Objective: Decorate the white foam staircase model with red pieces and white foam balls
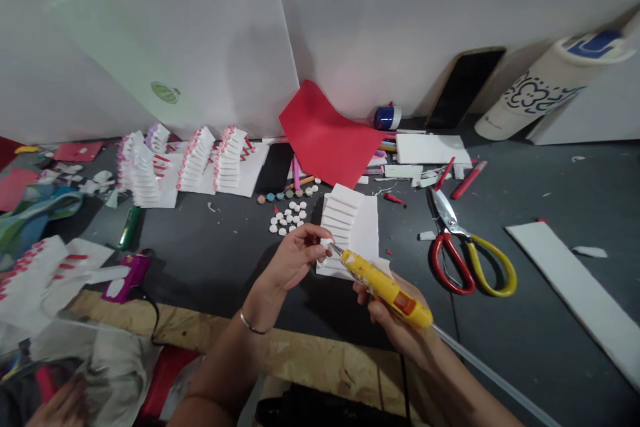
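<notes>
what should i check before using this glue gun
Yellow glue gun firmly gripped in the right hand: ok.
Clear glue stick fed into the gun's rear: ok.
Nozzle clear of the left hand: not ok, its tip sits right beside the fingers.
Small white piece pinched in the left hand: ok.
Gun heated up: cannot tell.
Red-and-yellow scissors away from the hands: ok.

Bright, even indoor light, seemingly from above; soft shadows lie beneath the hot glue gun (pixel 385 287) and scissors (pixel 456 225). Faint streak of glare on the white foam board (pixel 200 47). Wide-angle bending toward frame edges, no heavy blur.
</notes>
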The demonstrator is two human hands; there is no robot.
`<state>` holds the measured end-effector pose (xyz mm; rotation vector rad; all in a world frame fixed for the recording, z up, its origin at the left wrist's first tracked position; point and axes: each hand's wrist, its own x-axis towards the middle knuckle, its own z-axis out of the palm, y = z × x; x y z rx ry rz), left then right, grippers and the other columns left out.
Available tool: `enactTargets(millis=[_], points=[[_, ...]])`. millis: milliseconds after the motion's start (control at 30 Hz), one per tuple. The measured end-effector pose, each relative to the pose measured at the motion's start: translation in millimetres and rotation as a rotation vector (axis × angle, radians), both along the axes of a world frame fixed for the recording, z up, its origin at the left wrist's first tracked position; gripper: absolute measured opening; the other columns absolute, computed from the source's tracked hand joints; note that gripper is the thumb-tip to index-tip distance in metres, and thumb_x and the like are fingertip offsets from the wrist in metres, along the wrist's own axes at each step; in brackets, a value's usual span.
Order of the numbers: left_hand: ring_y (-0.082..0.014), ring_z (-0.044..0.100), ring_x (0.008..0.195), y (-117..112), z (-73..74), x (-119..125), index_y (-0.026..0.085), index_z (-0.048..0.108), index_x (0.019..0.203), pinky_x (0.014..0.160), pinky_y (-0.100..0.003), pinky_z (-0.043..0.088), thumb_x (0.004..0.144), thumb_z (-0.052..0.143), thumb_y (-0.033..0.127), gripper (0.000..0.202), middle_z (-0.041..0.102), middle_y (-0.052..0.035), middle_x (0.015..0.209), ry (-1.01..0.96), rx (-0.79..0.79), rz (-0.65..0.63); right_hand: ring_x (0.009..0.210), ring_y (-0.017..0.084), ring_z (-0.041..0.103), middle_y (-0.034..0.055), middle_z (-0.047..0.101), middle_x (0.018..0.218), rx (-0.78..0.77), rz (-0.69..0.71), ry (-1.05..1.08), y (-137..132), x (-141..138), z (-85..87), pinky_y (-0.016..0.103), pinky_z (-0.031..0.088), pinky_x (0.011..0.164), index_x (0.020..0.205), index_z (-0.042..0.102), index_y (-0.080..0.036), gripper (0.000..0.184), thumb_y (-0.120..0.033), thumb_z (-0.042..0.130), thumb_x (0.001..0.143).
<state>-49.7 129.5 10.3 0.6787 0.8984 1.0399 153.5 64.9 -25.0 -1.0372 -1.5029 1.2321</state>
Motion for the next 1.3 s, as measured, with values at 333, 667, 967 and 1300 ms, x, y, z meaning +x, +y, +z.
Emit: enactTargets(millis=[333,667,967,1300], points=[[-0.0052,0.058,0.06,2,-1.8,-1,0.016,0.072,0.075,0.055,-0.016,0.042,0.059,0.092,0.027,0.028,0.068,-0.0001,0.08,-0.015,0.041,0.036,0.057,0.014,0.054,0.0004,0.056,0.064,0.186,-0.005,-0.095,9,-4,15.2,0.025,0.042,0.052,0.073,0.056,-0.021,0.043,-0.057,0.049,0.095],[-0.0062,0.057,0.061,2,0.1,1,0.016,0.073,0.073,0.054,-0.016,0.042,0.054,0.094,0.03,0.032,0.068,-0.0011,0.079,0.019,0.029,0.022,0.049,0.013,0.051,-0.0015,0.052,0.057,0.318,-0.037,-0.21,13,-6,22.5,0.025,0.041,0.046,0.069,0.052,-0.022,0.046,-0.055,0.042,0.099],[-0.0062,0.057,0.063,2,-0.5,-1,0.017,0.074,0.074,0.055,-0.016,0.042,0.056,0.093,0.029,0.03,0.067,-0.0013,0.081,0.017,0.041,0.021,0.049,0.012,0.052,-0.0013,0.055,0.059,0.332,-0.079,-0.215,14,-5,26.3,0.023,0.043,0.047,0.073,0.056,-0.021,0.04,-0.05,0.046,0.099],[-0.0052,0.054,0.061,3,-3.3,-2,0.018,0.075,0.075,0.054,-0.017,0.04,0.056,0.093,0.028,0.028,0.068,-0.0005,0.082,0.012,0.046,0.029,0.046,0.012,0.053,-0.0013,0.056,0.057,0.339,-0.063,-0.241,14,-5,24.6,0.023,0.042,0.045,0.07,0.057,-0.021,0.039,-0.048,0.049,0.098]])
